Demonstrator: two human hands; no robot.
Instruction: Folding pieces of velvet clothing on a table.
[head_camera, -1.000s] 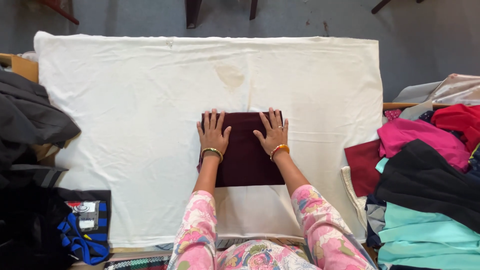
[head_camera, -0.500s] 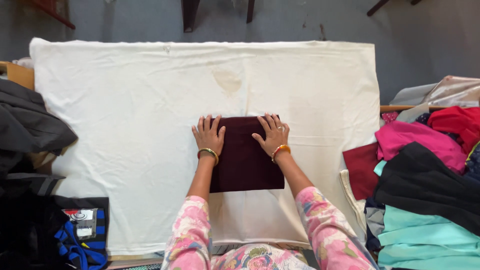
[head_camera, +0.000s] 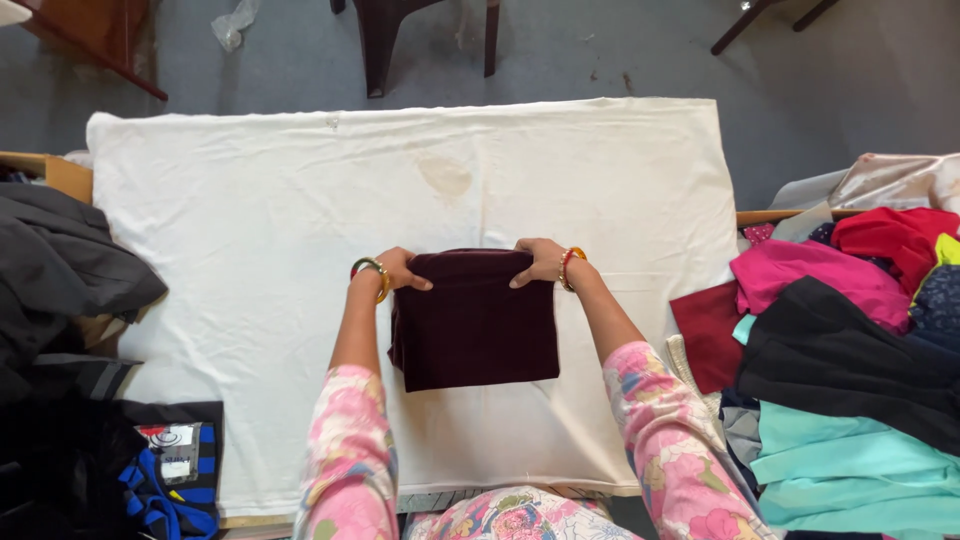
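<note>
Gripping the far edge of a folded maroon cloth (head_camera: 475, 320) at its two top corners: left hand (head_camera: 395, 272) closed on the left corner, right hand (head_camera: 540, 264) closed on the right, fingers curled over the edge. Half a second earlier, both palms lay flat and spread on top of the cloth, pressing it down; now shifted up to its far corners and pinching instead of pressing. Judging from that, done with smoothing and taking hold of the bundle itself. Lying near the middle of the white sheet (head_camera: 250, 250) that covers the tabletop, just in front of the body. Heaped to the right, a pile of coloured garments (head_camera: 850, 330); to the left, dark clothes (head_camera: 60, 280).
</note>
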